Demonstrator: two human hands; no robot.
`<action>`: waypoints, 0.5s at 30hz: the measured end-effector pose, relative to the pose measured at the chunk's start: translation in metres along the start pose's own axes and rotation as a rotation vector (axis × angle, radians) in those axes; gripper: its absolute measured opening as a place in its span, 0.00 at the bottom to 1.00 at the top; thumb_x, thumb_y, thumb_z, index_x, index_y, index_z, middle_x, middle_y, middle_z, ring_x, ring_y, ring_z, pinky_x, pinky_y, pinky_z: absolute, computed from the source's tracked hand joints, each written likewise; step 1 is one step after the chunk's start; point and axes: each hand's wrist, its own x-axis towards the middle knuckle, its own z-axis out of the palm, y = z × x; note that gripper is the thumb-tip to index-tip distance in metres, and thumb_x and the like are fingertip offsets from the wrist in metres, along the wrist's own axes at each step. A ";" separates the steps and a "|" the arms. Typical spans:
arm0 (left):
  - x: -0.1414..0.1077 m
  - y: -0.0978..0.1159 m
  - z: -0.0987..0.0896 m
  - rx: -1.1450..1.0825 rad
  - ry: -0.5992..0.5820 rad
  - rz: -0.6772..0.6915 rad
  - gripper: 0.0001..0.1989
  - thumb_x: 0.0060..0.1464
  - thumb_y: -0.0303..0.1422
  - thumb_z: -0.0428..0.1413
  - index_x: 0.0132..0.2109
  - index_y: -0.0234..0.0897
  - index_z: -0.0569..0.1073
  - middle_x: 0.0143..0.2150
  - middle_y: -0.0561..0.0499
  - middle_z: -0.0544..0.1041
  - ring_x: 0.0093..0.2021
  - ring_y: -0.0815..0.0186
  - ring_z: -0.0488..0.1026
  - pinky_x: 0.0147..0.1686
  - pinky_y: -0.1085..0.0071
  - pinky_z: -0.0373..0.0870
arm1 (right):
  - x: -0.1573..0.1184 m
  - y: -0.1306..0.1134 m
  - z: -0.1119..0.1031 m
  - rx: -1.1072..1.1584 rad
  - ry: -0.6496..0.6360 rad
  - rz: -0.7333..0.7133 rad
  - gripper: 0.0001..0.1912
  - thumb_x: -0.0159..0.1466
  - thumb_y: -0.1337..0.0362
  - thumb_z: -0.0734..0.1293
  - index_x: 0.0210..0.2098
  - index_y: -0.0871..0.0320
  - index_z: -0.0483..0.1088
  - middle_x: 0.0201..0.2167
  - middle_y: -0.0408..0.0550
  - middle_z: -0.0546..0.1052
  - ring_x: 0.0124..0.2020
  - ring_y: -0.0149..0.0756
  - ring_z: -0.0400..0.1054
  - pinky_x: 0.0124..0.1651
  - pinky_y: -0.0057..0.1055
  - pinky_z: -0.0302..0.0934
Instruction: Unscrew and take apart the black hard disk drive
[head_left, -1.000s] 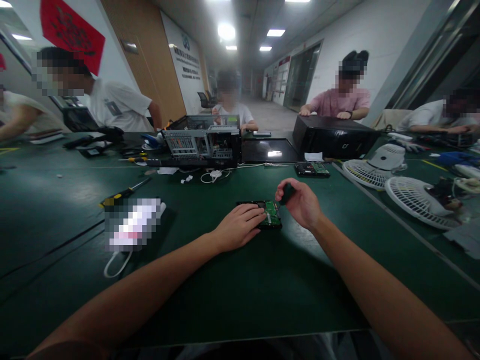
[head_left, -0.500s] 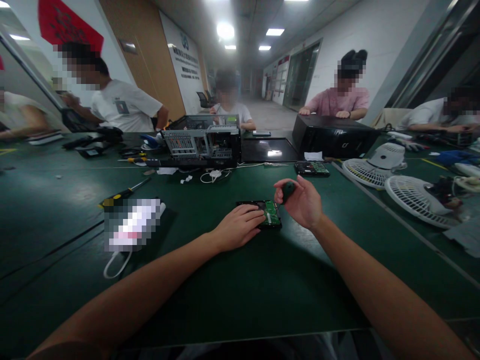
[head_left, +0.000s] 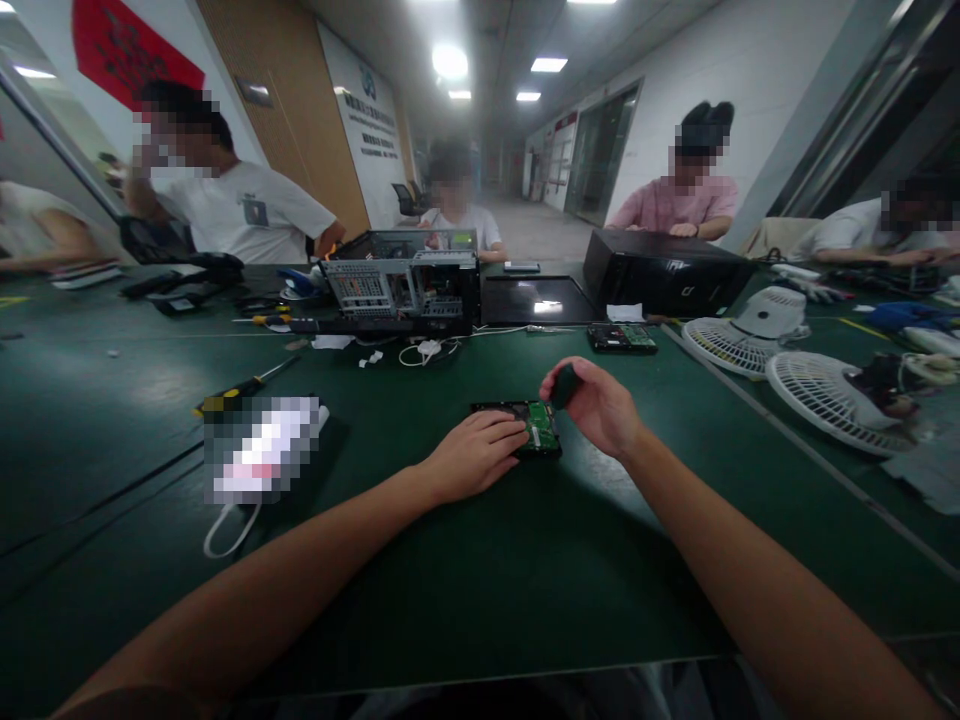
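A hard drive (head_left: 544, 428) with a green circuit board lies on the green table. My left hand (head_left: 480, 448) holds it down, fingers pressed together across its left part and thumb by the near edge. My right hand (head_left: 602, 405) is closed around the dark, rounded handle of a screwdriver (head_left: 565, 386), just above the drive's right edge. The fingers and handle hide most of the shaft, and I cannot tell whether the tip touches a screw.
A yellow-black screwdriver (head_left: 229, 396) and a blurred-out device (head_left: 266, 450) with a white loop lie left. Behind are an open computer case (head_left: 401, 285), a black panel (head_left: 538, 300), a second hard drive (head_left: 622, 338) and a black case (head_left: 667, 272). White fan parts (head_left: 832, 400) lie right. Several people sit around.
The screwdriver handle has turned and tilted slightly in my right hand, which has shifted a little left. My left hand stays on the hard drive. The person at left has raised a hand towards the head.
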 end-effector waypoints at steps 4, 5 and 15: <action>0.000 0.000 0.000 0.005 -0.009 -0.003 0.20 0.68 0.35 0.54 0.65 0.39 0.69 0.64 0.43 0.73 0.67 0.53 0.66 0.66 0.50 0.65 | 0.000 0.001 -0.001 0.002 -0.009 0.002 0.11 0.64 0.57 0.69 0.45 0.52 0.76 0.32 0.45 0.77 0.35 0.38 0.70 0.43 0.37 0.65; 0.000 0.000 0.001 0.009 -0.010 -0.003 0.20 0.68 0.35 0.54 0.65 0.39 0.69 0.64 0.43 0.73 0.67 0.53 0.66 0.66 0.50 0.65 | 0.000 0.001 -0.002 -0.002 -0.015 -0.003 0.12 0.64 0.57 0.69 0.46 0.52 0.76 0.32 0.45 0.76 0.34 0.38 0.70 0.42 0.37 0.65; 0.000 0.000 0.001 0.023 0.000 0.009 0.20 0.68 0.35 0.54 0.64 0.37 0.70 0.64 0.43 0.73 0.67 0.52 0.66 0.66 0.50 0.64 | 0.000 0.002 -0.002 -0.013 0.010 -0.031 0.05 0.63 0.60 0.70 0.36 0.54 0.75 0.35 0.47 0.79 0.37 0.39 0.73 0.46 0.38 0.65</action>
